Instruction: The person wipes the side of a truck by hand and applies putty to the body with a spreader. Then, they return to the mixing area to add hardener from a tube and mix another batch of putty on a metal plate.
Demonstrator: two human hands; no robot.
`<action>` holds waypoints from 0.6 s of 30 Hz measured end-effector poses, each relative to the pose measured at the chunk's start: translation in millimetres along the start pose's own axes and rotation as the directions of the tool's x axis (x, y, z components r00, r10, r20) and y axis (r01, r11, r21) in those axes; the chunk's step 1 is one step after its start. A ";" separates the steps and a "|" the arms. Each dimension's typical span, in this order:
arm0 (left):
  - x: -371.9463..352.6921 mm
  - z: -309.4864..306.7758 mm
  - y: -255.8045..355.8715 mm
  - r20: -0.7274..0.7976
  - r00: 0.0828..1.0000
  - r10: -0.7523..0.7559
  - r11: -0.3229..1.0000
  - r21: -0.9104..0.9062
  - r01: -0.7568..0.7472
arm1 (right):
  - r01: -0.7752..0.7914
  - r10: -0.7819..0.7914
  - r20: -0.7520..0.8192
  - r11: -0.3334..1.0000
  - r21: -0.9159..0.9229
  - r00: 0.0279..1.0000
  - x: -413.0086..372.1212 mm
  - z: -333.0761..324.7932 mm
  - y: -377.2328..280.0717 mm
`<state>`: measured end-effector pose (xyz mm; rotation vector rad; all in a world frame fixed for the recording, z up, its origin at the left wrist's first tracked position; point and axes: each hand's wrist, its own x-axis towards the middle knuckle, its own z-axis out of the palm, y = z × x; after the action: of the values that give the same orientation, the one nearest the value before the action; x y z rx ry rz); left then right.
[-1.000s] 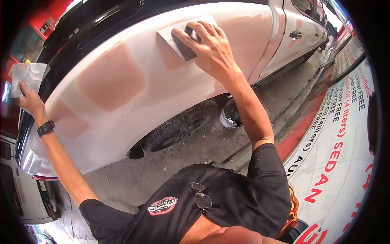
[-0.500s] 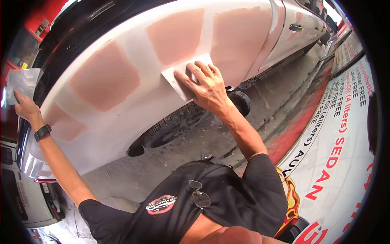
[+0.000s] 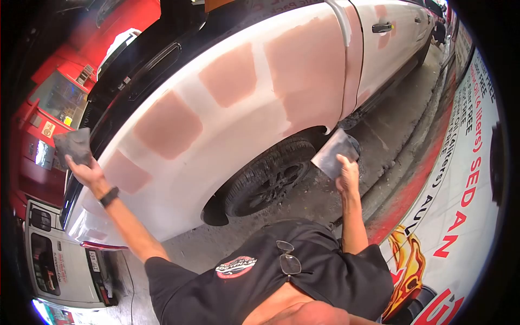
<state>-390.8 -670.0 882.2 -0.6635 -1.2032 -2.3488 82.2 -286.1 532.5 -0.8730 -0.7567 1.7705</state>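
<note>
A white vehicle side panel (image 3: 179, 179) with several pinkish-brown patches (image 3: 168, 125) spans the view above a wheel (image 3: 271, 176). At the far left, my left hand (image 3: 89, 174), with a dark band on its wrist, holds a dark grey sheet (image 3: 74, 147) by its lower edge, beside the panel's black top trim. Right of the wheel, my right hand (image 3: 347, 174) grips a grey sheet (image 3: 331, 154), thumb on the face turned to me. This sheet is held off the panel; its fingers behind are mostly hidden.
A white van (image 3: 57, 260) stands at the lower left. Red structures (image 3: 49, 103) rise at the upper left. Along the right runs a white printed banner (image 3: 460, 216) with a red lower edge. Grey concrete floor (image 3: 387, 141) lies between vehicle and banner.
My right hand has come off the panel and moved right and down, its sheet now turned up. My left hand appears farther right and lower. The view has shifted, showing more of the wheel.
</note>
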 end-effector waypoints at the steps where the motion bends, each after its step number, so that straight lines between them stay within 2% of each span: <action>1: -33.9 4.6 6.8 -0.038 0.998 -0.043 0.996 0.072 0.046 | -0.040 0.039 -0.040 0.999 -0.019 0.998 6.7 -26.8 0.5; 2: -71.1 0.8 2.2 0.037 0.998 -0.046 0.991 0.125 0.041 | -0.056 0.055 -0.085 0.998 -0.003 0.995 5.2 -42.3 -5.9; 4: -169.9 45.1 4.6 -0.006 0.939 -0.343 0.939 0.006 0.343 | 0.107 -0.099 -0.075 0.987 0.118 0.992 9.5 -54.7 -8.9; 6: -252.4 49.5 -30.4 0.251 0.795 -0.552 0.826 0.031 0.563 | 0.134 -0.123 -0.110 0.986 0.095 0.986 5.2 -54.1 -19.5; 7: -293.7 51.6 -48.2 0.368 0.685 -0.629 0.757 0.089 0.648 | 0.148 -0.137 -0.129 0.986 0.079 0.982 3.2 -54.8 -24.7; 8: -333.7 64.3 -69.9 0.356 0.508 -0.784 0.523 -0.059 0.850 | 0.114 -0.106 -0.090 0.989 0.090 0.990 4.4 -57.7 -25.2; 9: -366.9 72.4 -85.1 0.381 0.332 -0.863 0.323 -0.089 0.942 | 0.115 -0.110 -0.058 0.989 0.094 0.992 7.4 -59.2 -24.0; 11: -418.0 88.6 -105.7 0.443 0.067 -0.894 0.049 -0.051 0.997 | 0.113 -0.114 0.010 0.989 0.094 0.993 14.1 -57.4 -23.4; 13: -446.3 105.0 -120.3 0.530 -0.072 -0.845 -0.110 -0.040 0.993 | 0.107 -0.104 0.108 0.994 -0.018 0.989 -8.9 -27.0 -55.7; 14: -452.9 114.5 -119.5 0.529 -0.083 -0.845 -0.109 -0.017 0.994 | 0.182 -0.166 0.198 0.981 -0.066 0.966 -17.2 -16.6 -63.0; 16: -461.2 136.8 -120.8 0.542 0.035 -0.839 0.001 -0.063 0.998 | 0.393 -0.296 0.413 0.904 -0.171 0.861 -37.9 6.3 -79.3; 17: -462.8 149.0 -119.2 0.543 0.094 -0.835 0.062 -0.077 0.995 | 0.527 -0.356 0.528 0.822 -0.216 0.771 -51.4 17.0 -90.9; 18: -466.8 160.0 -119.5 0.510 0.213 -0.834 0.239 -0.015 0.971 | 0.663 -0.395 0.691 0.731 -0.163 0.605 -55.8 23.6 -96.7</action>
<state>-49.0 -404.6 616.6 -0.6155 -1.7305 -3.6894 124.7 -309.8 635.8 -0.2045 -1.6898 1.3195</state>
